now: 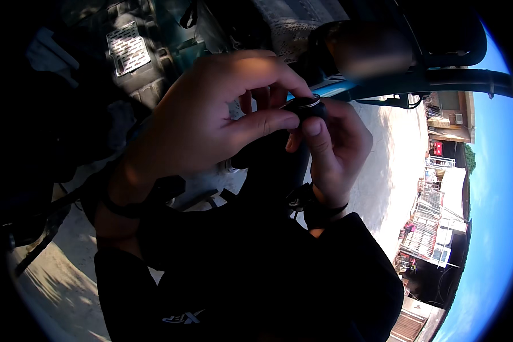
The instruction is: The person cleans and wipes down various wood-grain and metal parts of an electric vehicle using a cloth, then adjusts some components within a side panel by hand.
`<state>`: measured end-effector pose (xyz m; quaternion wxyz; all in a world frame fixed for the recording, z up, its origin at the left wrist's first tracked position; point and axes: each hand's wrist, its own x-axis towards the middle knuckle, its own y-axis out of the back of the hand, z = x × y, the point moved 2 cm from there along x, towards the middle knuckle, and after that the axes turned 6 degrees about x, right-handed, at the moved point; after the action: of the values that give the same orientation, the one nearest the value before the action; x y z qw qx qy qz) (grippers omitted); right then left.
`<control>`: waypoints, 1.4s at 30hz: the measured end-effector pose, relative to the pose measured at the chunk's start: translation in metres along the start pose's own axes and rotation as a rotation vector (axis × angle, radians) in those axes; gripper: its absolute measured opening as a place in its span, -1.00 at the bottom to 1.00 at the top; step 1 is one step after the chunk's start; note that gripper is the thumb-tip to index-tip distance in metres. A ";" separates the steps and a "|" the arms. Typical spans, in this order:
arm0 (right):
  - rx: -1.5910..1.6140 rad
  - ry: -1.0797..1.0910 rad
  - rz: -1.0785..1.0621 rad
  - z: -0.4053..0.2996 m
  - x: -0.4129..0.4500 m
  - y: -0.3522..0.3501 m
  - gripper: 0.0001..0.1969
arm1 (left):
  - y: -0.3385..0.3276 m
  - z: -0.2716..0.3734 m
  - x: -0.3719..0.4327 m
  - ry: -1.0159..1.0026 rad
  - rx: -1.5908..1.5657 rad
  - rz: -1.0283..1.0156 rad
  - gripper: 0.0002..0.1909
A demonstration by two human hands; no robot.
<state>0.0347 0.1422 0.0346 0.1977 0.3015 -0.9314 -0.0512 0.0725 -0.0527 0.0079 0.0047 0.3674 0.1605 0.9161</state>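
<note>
My left hand (235, 102) and my right hand (342, 141) meet in front of me around a small round black object (305, 106) with a shiny metal rim along its top. The left thumb presses on the object's near left side, and the left index fingertip rests on its upper edge. From the right, the right thumb and fingers grip its lower side. Its underside is hidden by the fingers. A dark band with a black watch-like piece (169, 188) is around my left wrist. Another dark band (325, 209) circles my right wrist.
A vehicle's open side is ahead, with a perforated metal plate (128, 49) on its black floor mat (147, 92) and a patterned seat cover (299, 32). A blurred shape, perhaps a person's head (372, 49), is close beyond my hands. A dark bar (461, 78) crosses at right above concrete ground (374, 171).
</note>
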 end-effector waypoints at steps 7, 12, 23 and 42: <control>0.171 -0.025 -0.004 0.002 -0.001 -0.005 -0.73 | 0.007 0.004 0.006 -0.087 -0.028 -0.049 -0.61; 0.437 0.045 0.052 0.019 -0.005 -0.020 -0.70 | -0.031 0.002 0.000 0.013 -0.272 0.031 -0.52; -0.442 0.379 -0.006 0.020 -0.007 0.005 -0.94 | -0.060 0.003 -0.001 0.311 -0.438 0.374 -0.64; -1.058 0.589 -0.852 -0.062 0.153 0.087 -0.03 | -0.012 -0.011 0.028 0.042 0.327 0.167 -0.74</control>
<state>-0.1009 0.1255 0.1618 0.5212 0.5025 -0.4931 -0.4824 0.0435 -0.0408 0.0155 -0.1344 0.3563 0.2765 0.8823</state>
